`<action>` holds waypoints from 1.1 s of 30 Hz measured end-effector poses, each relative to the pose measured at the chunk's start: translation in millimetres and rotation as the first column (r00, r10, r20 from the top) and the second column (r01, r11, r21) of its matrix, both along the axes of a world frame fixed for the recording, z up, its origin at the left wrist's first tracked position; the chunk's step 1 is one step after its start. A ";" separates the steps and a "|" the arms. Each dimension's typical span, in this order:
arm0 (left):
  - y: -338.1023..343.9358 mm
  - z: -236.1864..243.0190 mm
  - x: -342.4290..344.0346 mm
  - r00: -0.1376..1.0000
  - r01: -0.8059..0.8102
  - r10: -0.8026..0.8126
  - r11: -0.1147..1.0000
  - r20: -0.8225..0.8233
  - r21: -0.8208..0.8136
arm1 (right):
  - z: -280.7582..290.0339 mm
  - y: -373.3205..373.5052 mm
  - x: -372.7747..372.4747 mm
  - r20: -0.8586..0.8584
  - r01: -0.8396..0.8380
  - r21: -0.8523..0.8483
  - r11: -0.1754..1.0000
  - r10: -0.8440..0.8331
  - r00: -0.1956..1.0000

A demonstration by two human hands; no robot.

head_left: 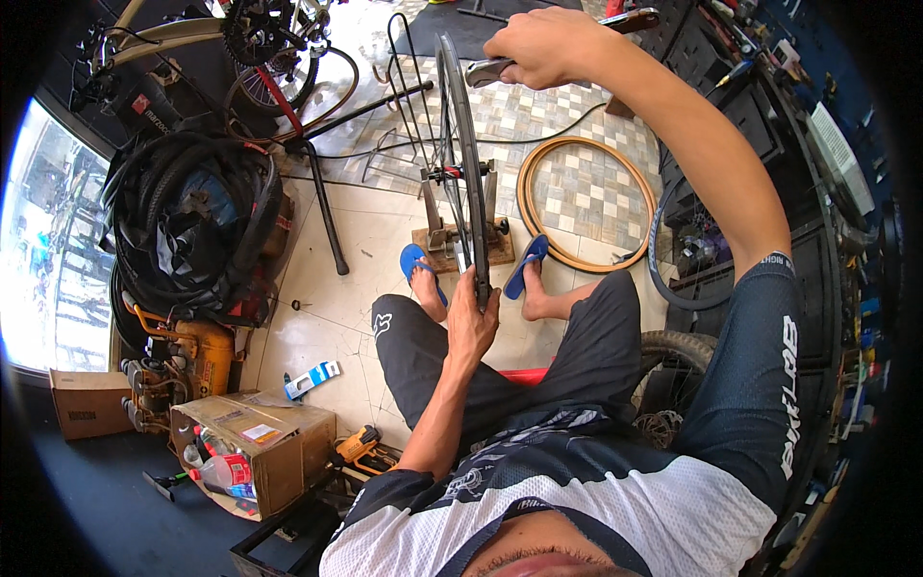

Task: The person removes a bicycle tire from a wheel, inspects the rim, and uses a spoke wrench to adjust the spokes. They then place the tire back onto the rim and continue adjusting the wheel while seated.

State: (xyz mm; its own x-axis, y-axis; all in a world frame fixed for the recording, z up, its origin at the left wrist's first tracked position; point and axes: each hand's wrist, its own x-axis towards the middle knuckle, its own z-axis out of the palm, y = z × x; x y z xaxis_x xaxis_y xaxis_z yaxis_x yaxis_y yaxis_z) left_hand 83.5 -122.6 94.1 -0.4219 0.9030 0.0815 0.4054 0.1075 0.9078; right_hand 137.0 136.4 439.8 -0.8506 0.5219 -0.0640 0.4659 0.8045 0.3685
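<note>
A bare bicycle wheel [468, 173] stands upright, nearly edge-on to me, in a truing stand [437, 234] with a wooden base between my feet. My left hand [471, 325] is closed on the near part of the wheel's rim, fingers on one side and thumb on the other. Beyond the wheel's far top, my right hand [548, 50] is wrapped around a long silver wrench [488, 72]. One end of the wrench comes close to the rim; whether they touch I cannot tell. Its other end sticks out past my right wrist.
A tan-edged tire [532, 202] lies on the floor to the right. At left are piled black tires [125, 207], an orange compressor [204, 356] and a cardboard box [293, 452] with bottles. A repair stand leg [327, 212] and a bicycle [173, 43] stand far left. Dark drawers [750, 125] line the right.
</note>
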 end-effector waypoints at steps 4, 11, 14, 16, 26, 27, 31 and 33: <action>-0.2 -0.3 0.2 1.000 0.001 0.000 1.000 -0.016 0.018 | -3.1 1.4 -5.0 -0.007 -0.044 0.018 0.999 0.044 0.999; -0.6 -1.2 0.3 1.000 0.005 -0.005 1.000 -0.010 0.025 | 3.7 -6.8 -14.0 0.052 -0.026 0.053 0.998 0.023 0.998; -0.4 0.0 0.0 1.000 0.012 -0.011 0.999 -0.018 0.032 | 2.2 -6.0 -17.8 0.084 -0.031 0.059 0.998 0.026 0.996; -0.8 -0.8 -0.3 0.999 0.005 -0.004 0.999 -0.036 0.044 | 2.1 -8.8 -21.6 0.112 -0.007 0.067 0.998 0.000 0.994; 1.6 -9.6 0.6 0.991 -0.030 0.052 0.983 -0.119 0.182 | 8.7 -13.6 -43.3 0.165 0.018 0.088 0.996 -0.033 0.986; 1.4 -9.2 0.9 0.993 -0.032 0.051 0.985 -0.110 0.170 | 14.3 -16.1 -46.2 0.168 0.035 0.060 0.998 -0.044 0.985; 0.4 -0.7 0.6 0.999 -0.009 0.013 0.996 -0.048 0.085 | 15.8 -13.4 -50.0 0.170 0.011 0.035 0.999 -0.017 0.985; 0.4 1.6 0.3 1.000 0.004 -0.002 0.998 -0.031 0.057 | 14.3 -9.5 -53.4 0.198 0.032 0.027 0.999 -0.037 0.980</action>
State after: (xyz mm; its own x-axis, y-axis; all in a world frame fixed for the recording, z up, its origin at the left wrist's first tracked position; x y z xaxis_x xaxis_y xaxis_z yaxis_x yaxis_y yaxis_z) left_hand 83.8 -122.2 95.7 -0.4157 0.8977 0.1460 0.4334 0.0544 0.8996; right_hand 83.6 126.9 454.2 -0.8039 0.5538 -0.2168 0.4088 0.7793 0.4748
